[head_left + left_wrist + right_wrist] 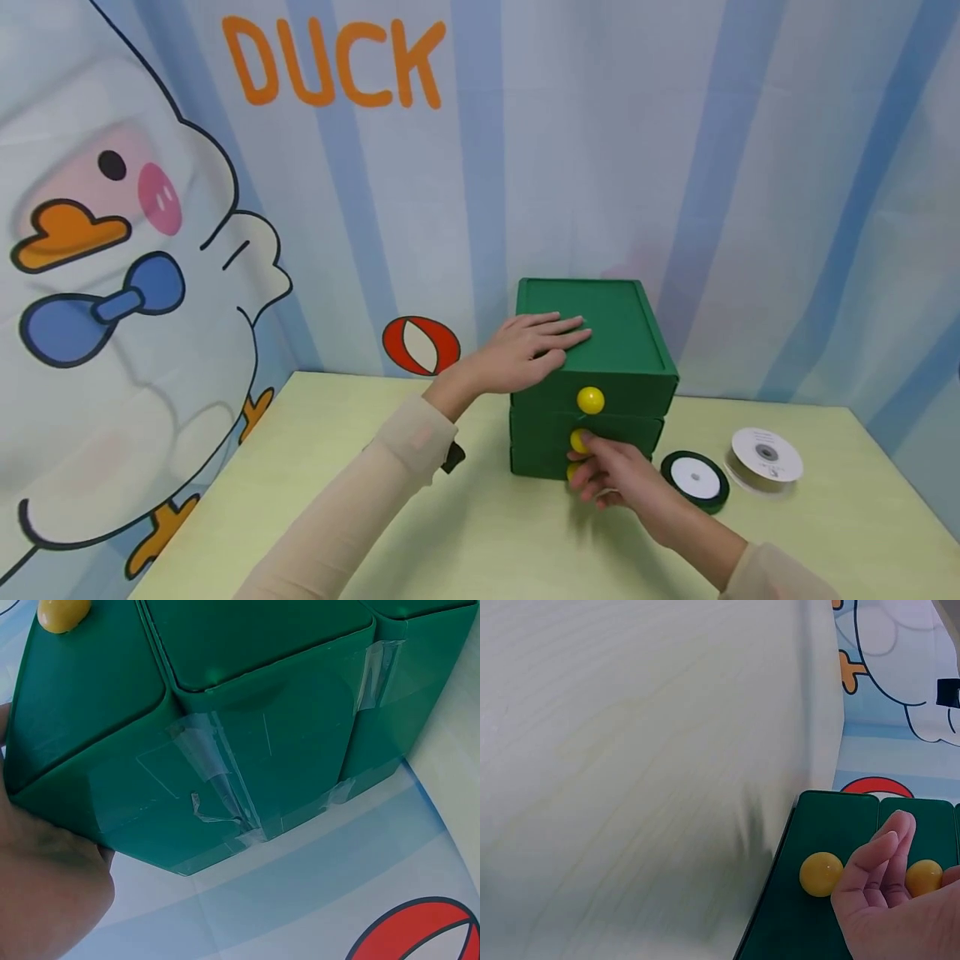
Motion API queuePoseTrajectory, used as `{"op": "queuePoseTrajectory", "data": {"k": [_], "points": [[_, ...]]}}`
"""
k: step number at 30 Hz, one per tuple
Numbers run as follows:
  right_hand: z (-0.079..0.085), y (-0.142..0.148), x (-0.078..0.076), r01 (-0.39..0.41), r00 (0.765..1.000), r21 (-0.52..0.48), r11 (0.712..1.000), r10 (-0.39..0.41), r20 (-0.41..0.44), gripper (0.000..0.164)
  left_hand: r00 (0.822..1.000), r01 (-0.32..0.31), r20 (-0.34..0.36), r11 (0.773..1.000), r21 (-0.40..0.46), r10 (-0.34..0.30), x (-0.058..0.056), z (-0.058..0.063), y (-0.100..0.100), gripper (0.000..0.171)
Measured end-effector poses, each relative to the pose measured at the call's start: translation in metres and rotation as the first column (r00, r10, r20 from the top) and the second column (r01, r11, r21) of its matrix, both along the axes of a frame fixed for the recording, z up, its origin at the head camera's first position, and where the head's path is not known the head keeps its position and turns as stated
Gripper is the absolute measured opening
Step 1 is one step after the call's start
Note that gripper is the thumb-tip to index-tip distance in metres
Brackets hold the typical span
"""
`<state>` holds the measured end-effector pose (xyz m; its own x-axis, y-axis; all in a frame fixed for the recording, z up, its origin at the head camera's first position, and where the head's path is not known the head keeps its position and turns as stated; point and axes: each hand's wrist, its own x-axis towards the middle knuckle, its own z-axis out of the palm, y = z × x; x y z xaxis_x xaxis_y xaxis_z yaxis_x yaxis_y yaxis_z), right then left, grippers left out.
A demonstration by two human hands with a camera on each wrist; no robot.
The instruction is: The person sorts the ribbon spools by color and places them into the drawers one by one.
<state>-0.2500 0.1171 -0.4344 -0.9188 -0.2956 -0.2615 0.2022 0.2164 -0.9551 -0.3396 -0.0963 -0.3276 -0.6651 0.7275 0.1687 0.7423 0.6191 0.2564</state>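
Observation:
A green drawer box (618,321) of three stacked drawers stands against the backdrop, each drawer with a round yellow knob on its front. My left hand (525,350) rests on the lid with its fingers straight. With thumb and fingers my right hand (618,483) pinches the middle yellow knob (579,441). Above it the top knob (591,400) is untouched, while the bottom knob (821,874) sits beside my fingers in the right wrist view. All drawers look closed. Clear tape (206,757) spans the seams on the box's side in the left wrist view.
Right of the box lie a dark green ribbon spool (695,479) and a white spool (767,455). A small black object (453,457) shows partly behind my left sleeve. The pale yellow table (337,467) ends at a duck-print curtain (585,150).

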Motion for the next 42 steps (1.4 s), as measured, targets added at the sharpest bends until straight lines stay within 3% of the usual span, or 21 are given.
{"op": "queuePoseTrajectory", "data": {"k": [23,42], "points": [[-0.008,-0.011,0.011,0.106,0.994,-0.017,0.994,-0.106,0.005,0.053,1.0,-0.006,0.015,1.0,-0.009,0.007,0.002,0.002,-0.002,0.052],[-0.014,-0.008,0.027,0.074,0.996,-0.014,0.997,-0.073,0.048,0.055,1.0,-0.007,0.027,1.0,-0.005,0.007,0.002,0.001,-0.001,0.052]]}}
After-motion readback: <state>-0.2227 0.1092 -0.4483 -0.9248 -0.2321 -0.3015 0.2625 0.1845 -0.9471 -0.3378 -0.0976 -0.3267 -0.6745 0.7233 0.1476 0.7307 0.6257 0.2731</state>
